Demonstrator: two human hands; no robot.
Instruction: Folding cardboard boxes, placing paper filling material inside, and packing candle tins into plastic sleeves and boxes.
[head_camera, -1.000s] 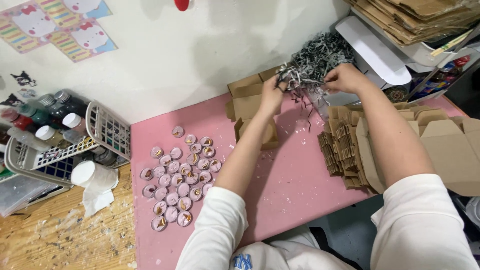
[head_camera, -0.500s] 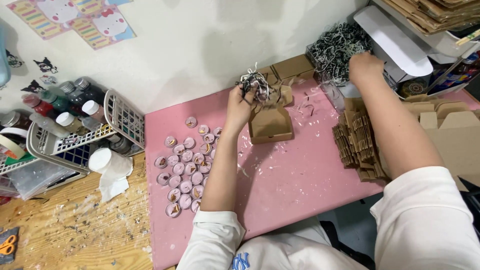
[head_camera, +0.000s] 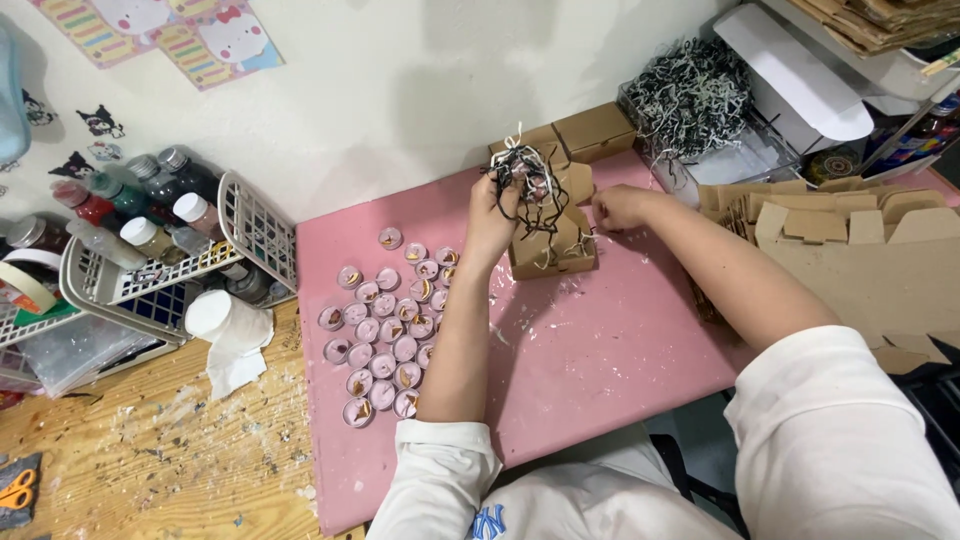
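Observation:
My left hand (head_camera: 492, 212) holds a wad of black and white shredded paper (head_camera: 527, 180) above a small open brown cardboard box (head_camera: 553, 243) on the pink mat (head_camera: 590, 350). My right hand (head_camera: 618, 207) rests at the box's right edge, its fingers on the flap. A cluster of several small round pink tealight candles (head_camera: 385, 325) lies on the mat to the left of my left forearm.
A clear container heaped with shredded paper (head_camera: 690, 95) stands at the back right. Flat brown box blanks (head_camera: 850, 235) are stacked to the right. On the left, a white wire basket (head_camera: 150, 270) holds bottles, with a tissue roll (head_camera: 215, 315) in front of it. Closed small boxes (head_camera: 595, 130) sit at the wall.
My left hand has carried the paper wad over the box. My right hand has come back from the shredded paper heap to the box's right side.

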